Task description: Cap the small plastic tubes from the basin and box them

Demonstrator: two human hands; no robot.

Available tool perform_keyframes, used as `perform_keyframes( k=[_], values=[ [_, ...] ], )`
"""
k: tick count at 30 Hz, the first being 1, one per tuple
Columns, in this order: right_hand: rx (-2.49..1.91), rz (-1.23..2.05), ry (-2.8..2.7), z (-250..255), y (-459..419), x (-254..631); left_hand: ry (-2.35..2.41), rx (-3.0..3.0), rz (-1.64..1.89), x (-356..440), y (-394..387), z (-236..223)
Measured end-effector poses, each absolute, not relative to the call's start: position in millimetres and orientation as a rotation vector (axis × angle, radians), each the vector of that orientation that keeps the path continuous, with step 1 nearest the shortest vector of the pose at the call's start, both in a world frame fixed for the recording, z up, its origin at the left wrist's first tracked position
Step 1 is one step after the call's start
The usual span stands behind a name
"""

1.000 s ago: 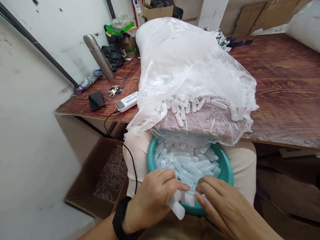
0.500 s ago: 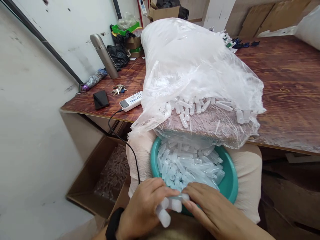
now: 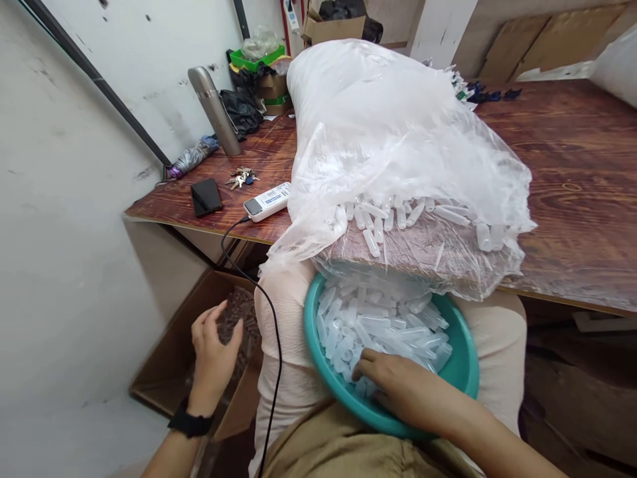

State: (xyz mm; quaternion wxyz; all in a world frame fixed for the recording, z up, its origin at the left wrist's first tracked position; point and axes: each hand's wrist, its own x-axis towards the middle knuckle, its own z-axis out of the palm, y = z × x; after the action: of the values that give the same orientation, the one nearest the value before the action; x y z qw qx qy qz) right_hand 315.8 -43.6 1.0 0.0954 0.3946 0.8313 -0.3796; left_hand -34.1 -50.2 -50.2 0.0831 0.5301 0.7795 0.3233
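Teal plastic forms the round basin, which rests on the person's lap across the pale trousers. Translucent white tubes fill the basin in a loose pile, lying at mixed angles, with several open ends toward the viewer near the left wall.

Right hand: positioned inside the near part of the basin, palm down, fingers curled and touching the pile. The fingertips are partly hidden; whether they pinch a tube cannot be determined.

Left hand: positioned above the cardboard box, to the left of the basin and well apart from it. The fingers are spread and the thumb stands away from them. A black wristband encircles the wrist. Small pieces cover the visible floor of the box; their exact form is too indistinct to identify.

Beyond the basin, a large white plastic bag lies on the wood-grain table, its mouth facing the person. Further tubes lie at that mouth. Left of the bag are a white device with a black cable, keys and a metallic bottle.
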Motion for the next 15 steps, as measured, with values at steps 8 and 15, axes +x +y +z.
perform_keyframes(
  k=[8,15],
  values=[
    [1.116,-0.967,2.484,-3,-41,300,0.87,2.706,0.177,105,16,13],
    [1.123,-1.006,2.46,0,-40,308,0.701,2.877,-0.061,145,43,-5]
  ],
)
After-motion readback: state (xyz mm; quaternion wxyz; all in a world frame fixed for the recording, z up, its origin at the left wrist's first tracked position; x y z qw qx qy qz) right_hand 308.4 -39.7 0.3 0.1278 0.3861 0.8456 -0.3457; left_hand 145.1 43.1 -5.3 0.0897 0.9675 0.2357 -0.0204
